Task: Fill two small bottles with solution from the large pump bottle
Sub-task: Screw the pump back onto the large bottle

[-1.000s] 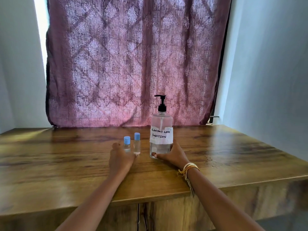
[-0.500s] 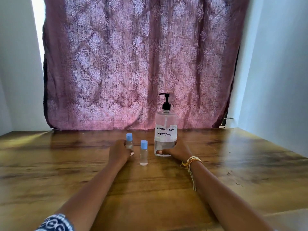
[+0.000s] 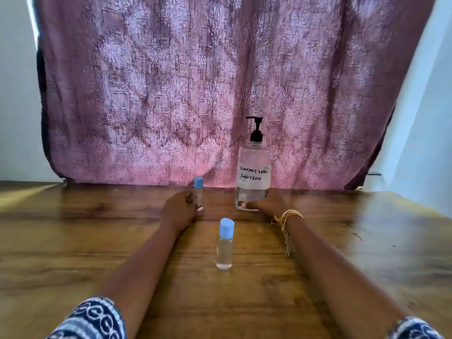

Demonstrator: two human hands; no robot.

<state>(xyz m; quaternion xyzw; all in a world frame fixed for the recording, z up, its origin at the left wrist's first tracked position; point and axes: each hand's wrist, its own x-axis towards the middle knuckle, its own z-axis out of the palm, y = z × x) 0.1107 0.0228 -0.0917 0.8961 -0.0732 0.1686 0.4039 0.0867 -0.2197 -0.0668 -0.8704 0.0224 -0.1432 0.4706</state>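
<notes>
A large clear pump bottle (image 3: 254,167) with a black pump and a handwritten "contact lens solution" label stands far back on the wooden table (image 3: 73,241). My right hand (image 3: 266,204) grips its base. My left hand (image 3: 179,209) holds a small clear bottle with a blue cap (image 3: 198,189), upright, to the left of the pump bottle. A second small bottle with a blue cap (image 3: 225,243) stands alone, nearer to me, between my forearms. Both caps are on.
A purple patterned curtain (image 3: 171,94) hangs behind the table's far edge. White walls flank it, the right one (image 3: 425,143) close to the table's right side. Bare wood spreads left and right of my arms.
The view has moved forward over the table. Both hands have slid their bottles farther back, while the second small bottle stayed put and now stands apart, nearer to me.
</notes>
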